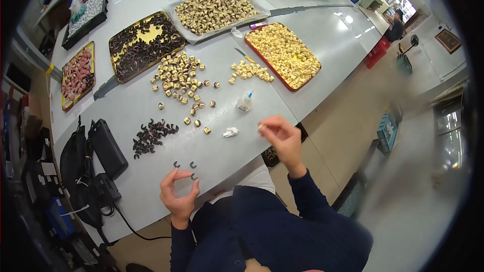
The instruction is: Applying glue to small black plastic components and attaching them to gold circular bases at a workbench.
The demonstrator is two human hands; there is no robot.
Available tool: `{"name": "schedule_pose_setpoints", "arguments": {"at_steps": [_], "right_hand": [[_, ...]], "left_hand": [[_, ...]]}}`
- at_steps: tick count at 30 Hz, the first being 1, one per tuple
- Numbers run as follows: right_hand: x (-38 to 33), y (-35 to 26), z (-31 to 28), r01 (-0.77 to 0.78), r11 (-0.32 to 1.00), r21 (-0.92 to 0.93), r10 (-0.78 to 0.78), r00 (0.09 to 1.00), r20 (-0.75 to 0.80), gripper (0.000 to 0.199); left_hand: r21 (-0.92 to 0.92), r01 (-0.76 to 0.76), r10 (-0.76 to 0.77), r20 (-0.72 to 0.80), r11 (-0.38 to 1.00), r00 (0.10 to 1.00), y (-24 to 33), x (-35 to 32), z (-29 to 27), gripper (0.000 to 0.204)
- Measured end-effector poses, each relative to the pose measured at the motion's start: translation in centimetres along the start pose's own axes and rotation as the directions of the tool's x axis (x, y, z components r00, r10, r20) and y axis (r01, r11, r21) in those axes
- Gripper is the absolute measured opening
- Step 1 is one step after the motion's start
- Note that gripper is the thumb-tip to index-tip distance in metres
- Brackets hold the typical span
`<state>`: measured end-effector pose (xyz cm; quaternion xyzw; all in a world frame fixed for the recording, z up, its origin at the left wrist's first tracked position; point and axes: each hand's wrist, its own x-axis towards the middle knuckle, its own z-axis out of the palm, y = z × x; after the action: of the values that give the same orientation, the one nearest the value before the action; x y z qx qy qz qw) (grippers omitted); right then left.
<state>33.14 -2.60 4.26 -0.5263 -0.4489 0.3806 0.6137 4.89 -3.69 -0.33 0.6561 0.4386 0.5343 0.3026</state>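
Dark blue sleeves rise from the lower edge; the left hand hovers just over the near edge of the grey table, thumb and fingers curled toward each other in a loose ring, and whether anything is pinched between them cannot be told. Just beyond its fingertips lie three small dark C-shaped pieces, loose on the tabletop and apart from each other. Right hand is raised at the table's right edge, thumb and forefinger closed on a small gold-coloured piece. Near that hand, to its left, sits a crumpled white scrap, and a little farther back a small white squeeze bottle with a blue tip, upright. Left of the dark pieces, a heap of dark curved parts. Farther up, a loose scatter of gold and dark cubes spreads across the middle, with a smaller cluster of pale gold cubes to its right. Beyond: a red-rimmed tray of pale gold pieces, a tray of mixed gold and brown pieces, a yellow tray of dark parts, a tray of pink pieces. Black bag and cables at the left edge of the table.
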Motion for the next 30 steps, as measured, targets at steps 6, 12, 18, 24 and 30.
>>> {"name": "schedule_pose_setpoints", "arguments": {"at_steps": [6, 12, 18, 24, 30], "right_hand": [[-3.4, 0.0, 4.0, -0.259, 0.947, 0.189, 0.191, 0.929, 0.316, 0.021], [-2.8, 0.2, 5.9, -0.414, 0.898, 0.150, 0.339, 0.867, 0.365, 0.014], [-2.4, -0.4, 6.4, -0.416, 0.904, 0.096, 0.341, 0.838, 0.426, 0.014], [-2.7, -0.1, 6.6, -0.478, 0.869, 0.123, 0.372, 0.798, 0.474, 0.013], [-2.3, 0.1, 6.3, -0.518, 0.848, 0.111, 0.393, 0.756, 0.524, 0.014]], "left_hand": [[-0.044, 0.003, 0.000, 0.050, 0.999, 0.999, 1.0, 0.8, 1.2, 0.065], [-0.024, -0.078, 0.079, 0.016, 0.997, 0.997, 1.5, 1.4, 2.0, 0.061], [-0.104, -0.105, 0.109, 0.035, 0.989, 0.993, 1.9, 1.8, 1.9, 0.059], [-0.088, -0.141, 0.150, 0.109, 0.986, 0.983, 1.6, 1.9, 1.5, 0.063], [-0.088, -0.163, 0.174, 0.136, 0.983, 0.975, 1.9, 2.4, 1.5, 0.060]]}}
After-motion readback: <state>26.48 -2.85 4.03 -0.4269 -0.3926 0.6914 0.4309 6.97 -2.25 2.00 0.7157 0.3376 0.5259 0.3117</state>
